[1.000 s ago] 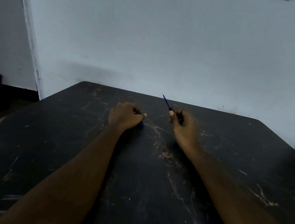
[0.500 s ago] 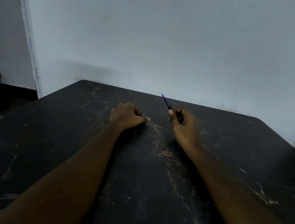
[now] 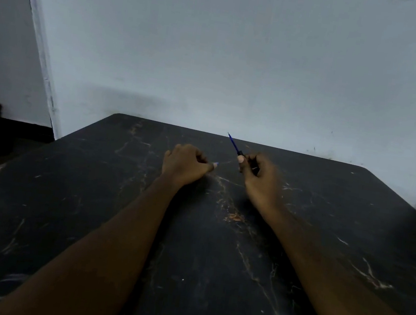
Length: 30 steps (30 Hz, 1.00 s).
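**Desk:** Where does the work stand at the dark marbled table [image 3: 85, 220]?

**Photographer:** About midway, by my reading. Both forearms stretch across it toward the pale wall [image 3: 242, 55], and the pen seems to be in two parts, one in each hand, not joined.

**Desk:** And the hands?

**Photographer:** The right hand [image 3: 260, 176] is curled round the pen [image 3: 234, 145], held just above the far part of the table. The left hand [image 3: 184, 164], fisted close beside it, pinches a tiny blue piece [image 3: 216, 163] at the thumb tip.

**Desk:** How does the pen look?

**Photographer:** It has a black barrel, and a thin blue point angles up and away. I cannot tell whether the small piece is a cap.
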### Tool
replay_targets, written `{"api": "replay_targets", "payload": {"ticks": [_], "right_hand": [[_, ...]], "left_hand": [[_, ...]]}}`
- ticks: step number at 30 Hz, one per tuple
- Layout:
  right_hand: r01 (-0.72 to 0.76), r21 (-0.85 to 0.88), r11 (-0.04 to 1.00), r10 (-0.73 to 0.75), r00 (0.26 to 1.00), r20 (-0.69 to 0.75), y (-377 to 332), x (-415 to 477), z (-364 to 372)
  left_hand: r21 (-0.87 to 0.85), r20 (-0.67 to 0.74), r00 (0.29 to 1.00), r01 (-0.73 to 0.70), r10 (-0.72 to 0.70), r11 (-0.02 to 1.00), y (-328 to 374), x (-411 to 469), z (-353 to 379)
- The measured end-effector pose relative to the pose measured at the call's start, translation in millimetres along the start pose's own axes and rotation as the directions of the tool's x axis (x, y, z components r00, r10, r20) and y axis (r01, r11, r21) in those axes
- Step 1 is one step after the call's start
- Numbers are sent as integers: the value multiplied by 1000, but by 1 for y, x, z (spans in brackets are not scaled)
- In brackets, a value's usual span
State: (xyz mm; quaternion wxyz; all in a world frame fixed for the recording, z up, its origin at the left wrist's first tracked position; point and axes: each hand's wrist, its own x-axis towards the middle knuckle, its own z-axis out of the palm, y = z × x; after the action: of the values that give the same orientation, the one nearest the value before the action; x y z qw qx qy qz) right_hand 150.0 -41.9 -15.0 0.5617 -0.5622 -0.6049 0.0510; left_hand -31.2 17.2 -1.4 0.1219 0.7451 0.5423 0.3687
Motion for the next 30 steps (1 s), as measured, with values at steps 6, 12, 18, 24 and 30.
{"api": "replay_targets", "payload": {"ticks": [6, 12, 18, 24, 30], "right_hand": [[-1, 6, 1000, 1, 1000, 12, -1, 0, -1], [-1, -4, 1000, 1, 999, 36, 1, 0, 0], [20, -40, 999, -18, 999, 44, 2, 0, 0], [47, -48, 998, -44, 996, 77, 1, 0, -1], [48, -78, 996, -41, 995, 94, 1, 0, -2]], "left_hand": [[-494, -63, 988, 92, -141, 865, 12, 3, -4], [-814, -3, 974, 130, -227, 567, 24, 1, -12], [-870, 110, 979, 178, -171, 460, 21, -3, -11], [-908, 150, 981, 187, -126, 374, 22, -4, -9], [-919, 161, 984, 177, -75, 352, 24, -5, -8]]}}
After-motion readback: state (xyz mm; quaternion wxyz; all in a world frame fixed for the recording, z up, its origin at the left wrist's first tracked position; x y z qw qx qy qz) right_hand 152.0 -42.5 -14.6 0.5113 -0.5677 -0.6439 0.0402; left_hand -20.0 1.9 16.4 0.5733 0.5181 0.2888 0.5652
